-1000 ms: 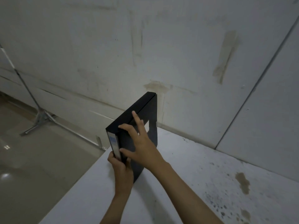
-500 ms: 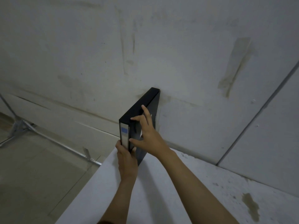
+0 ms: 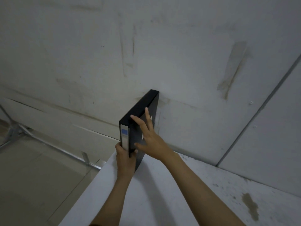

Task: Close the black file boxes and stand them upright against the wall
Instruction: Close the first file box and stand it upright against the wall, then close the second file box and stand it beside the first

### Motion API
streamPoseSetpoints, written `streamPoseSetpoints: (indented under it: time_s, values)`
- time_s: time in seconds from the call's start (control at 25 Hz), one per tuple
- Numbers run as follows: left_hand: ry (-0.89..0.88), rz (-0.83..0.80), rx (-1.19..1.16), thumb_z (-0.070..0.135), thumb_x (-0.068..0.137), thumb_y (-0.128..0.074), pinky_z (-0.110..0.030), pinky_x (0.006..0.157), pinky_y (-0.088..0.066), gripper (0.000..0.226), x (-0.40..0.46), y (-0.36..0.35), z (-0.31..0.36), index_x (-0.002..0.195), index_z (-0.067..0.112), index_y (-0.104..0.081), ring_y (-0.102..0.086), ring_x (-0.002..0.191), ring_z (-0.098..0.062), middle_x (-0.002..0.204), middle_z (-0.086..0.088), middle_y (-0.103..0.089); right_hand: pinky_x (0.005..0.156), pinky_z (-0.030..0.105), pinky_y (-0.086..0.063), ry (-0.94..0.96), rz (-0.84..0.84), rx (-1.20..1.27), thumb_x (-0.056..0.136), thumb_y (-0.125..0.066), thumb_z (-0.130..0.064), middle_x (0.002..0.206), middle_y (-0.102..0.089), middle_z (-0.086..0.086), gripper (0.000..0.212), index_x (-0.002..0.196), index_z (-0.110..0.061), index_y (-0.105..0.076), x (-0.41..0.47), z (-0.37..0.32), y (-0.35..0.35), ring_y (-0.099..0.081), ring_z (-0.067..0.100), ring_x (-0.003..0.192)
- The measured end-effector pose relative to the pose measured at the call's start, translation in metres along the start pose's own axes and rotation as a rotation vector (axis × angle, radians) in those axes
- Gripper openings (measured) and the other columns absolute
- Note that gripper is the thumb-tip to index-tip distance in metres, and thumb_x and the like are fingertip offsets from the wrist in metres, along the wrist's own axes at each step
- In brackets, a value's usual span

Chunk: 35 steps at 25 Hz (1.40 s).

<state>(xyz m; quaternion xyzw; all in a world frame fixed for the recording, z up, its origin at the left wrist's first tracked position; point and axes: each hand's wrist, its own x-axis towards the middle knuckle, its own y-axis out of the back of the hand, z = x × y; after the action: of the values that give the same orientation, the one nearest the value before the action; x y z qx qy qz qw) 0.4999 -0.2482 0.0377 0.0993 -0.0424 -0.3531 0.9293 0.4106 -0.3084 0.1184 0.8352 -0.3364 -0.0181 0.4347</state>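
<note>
Against the stained wall [image 3: 179, 54], on the white table [image 3: 162, 193], the left hand [image 3: 125, 160] grips the upright black file box [image 3: 140, 111] by its spine while the right hand [image 3: 151, 137], fingers [image 3: 147, 115] spread open, steadies its side, likely squaring it.

No text, brand, number or sign can be read anywhere in the head view. The only label-like item is a pale grey rectangular spine label [image 3: 125, 137] fixed to the narrow near edge of the closed black rectangular file box [image 3: 141, 111], which stands upright on its lower edge. The label carries a small blue square patch [image 3: 124, 131] near its top; any printing on the patch or on the grey strip beneath it is too small and blurred to make out. The lower end of the label is covered by the left hand [image 3: 125, 158], so that part cannot be read either.
</note>
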Motion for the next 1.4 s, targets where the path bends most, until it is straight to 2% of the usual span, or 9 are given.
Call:
streamPoseSetpoints:
  time_s: [0.08,0.2,0.32,0.48,0.64,0.84,1.08,1.2,1.4]
  values:
    - [0.078,-0.042,0.044,0.001,0.079,-0.067,-0.049,0.098,-0.046,0.069,-0.003,0.01,0.003,0.133,0.0,-0.024,-0.045,0.122,-0.04,0.136,-0.024,-0.038,0.061,0.034,-0.054,-0.033,-0.051,0.044,0.079,-0.065,-0.002,0.151,0.037,-0.006,0.109,0.139,-0.052,0.01,-0.016,-0.003,0.003,-0.045,0.031,0.125]
    - [0.247,-0.053,0.104,0.006,0.078,-0.069,-0.047,0.106,-0.035,0.088,-0.02,0.023,0.015,0.143,0.001,-0.01,-0.032,0.132,-0.042,0.149,-0.024,-0.016,0.096,0.045,-0.047,-0.109,-0.1,0.142,0.083,-0.063,-0.008,0.154,0.03,-0.004,0.107,0.136,-0.053,0.019,-0.048,-0.004,0.01,-0.027,0.03,0.137]
    - [0.441,-0.183,0.213,0.019,0.086,-0.061,-0.047,0.104,-0.037,0.076,-0.05,0.034,0.024,0.142,0.0,-0.014,-0.033,0.132,-0.04,0.151,-0.022,-0.018,0.115,0.034,-0.023,-0.208,-0.229,0.128,0.09,-0.057,-0.018,0.16,0.006,0.0,0.085,0.145,-0.039,0.004,-0.09,0.007,0.019,-0.012,0.021,0.146]
    - [0.572,-0.633,0.379,0.036,0.093,-0.044,-0.043,0.103,-0.037,0.054,-0.111,0.024,0.033,0.14,0.013,-0.029,-0.043,0.126,-0.028,0.144,-0.009,-0.039,0.115,0.035,-0.027,-0.372,-0.302,0.06,0.093,-0.051,-0.025,0.155,-0.025,0.002,0.052,0.141,-0.023,-0.032,-0.163,0.03,0.037,-0.03,0.021,0.139]
    - [0.395,-0.836,0.572,0.036,0.094,-0.038,-0.038,0.1,-0.038,0.043,-0.181,-0.028,0.041,0.132,0.017,-0.037,-0.046,0.114,-0.022,0.137,-0.005,-0.046,0.107,0.038,-0.038,-0.481,-0.319,0.059,0.094,-0.049,-0.028,0.145,-0.042,0.006,0.04,0.133,-0.022,-0.044,-0.254,0.055,0.067,-0.046,0.023,0.128]
    - [0.192,-0.939,0.59,0.035,0.095,-0.037,-0.029,0.085,-0.037,0.04,-0.282,-0.121,0.051,0.131,0.019,-0.041,-0.047,0.104,-0.019,0.129,-0.004,-0.049,0.098,0.033,-0.042,-0.626,-0.255,0.083,0.095,-0.046,-0.032,0.142,-0.045,0.004,0.035,0.129,-0.025,-0.047,-0.39,0.093,0.128,-0.05,0.02,0.124]
    - [-0.011,-1.069,0.534,0.03,0.097,-0.038,-0.026,0.085,-0.042,0.035,-0.409,-0.224,0.032,0.128,0.018,-0.045,-0.051,0.113,-0.021,0.136,-0.009,-0.048,0.095,0.026,-0.039,-0.837,-0.067,0.103,0.096,-0.046,-0.028,0.138,-0.047,0.004,0.033,0.127,-0.022,-0.049,-0.574,0.139,0.192,-0.051,0.018,0.12]
    - [-0.102,-1.127,0.524,0.026,0.096,-0.04,-0.022,0.079,-0.044,0.029,-0.472,-0.261,0.016,0.122,0.02,-0.051,-0.051,0.106,-0.014,0.13,-0.004,-0.053,0.104,0.026,-0.034,-0.977,0.023,0.138,0.096,-0.046,-0.024,0.141,-0.042,0.005,0.034,0.129,-0.02,-0.046,-0.668,0.153,0.202,-0.043,0.019,0.127]
    - [-0.159,-1.323,0.571,0.02,0.096,-0.038,-0.02,0.091,-0.035,0.028,-0.557,-0.299,-0.007,0.12,0.019,-0.053,-0.048,0.114,-0.01,0.13,0.0,-0.054,0.112,0.032,-0.03,-1.206,0.088,0.094,0.094,-0.047,-0.02,0.148,-0.029,0.008,0.045,0.138,-0.019,-0.035,-0.781,0.157,0.199,-0.035,0.021,0.133]
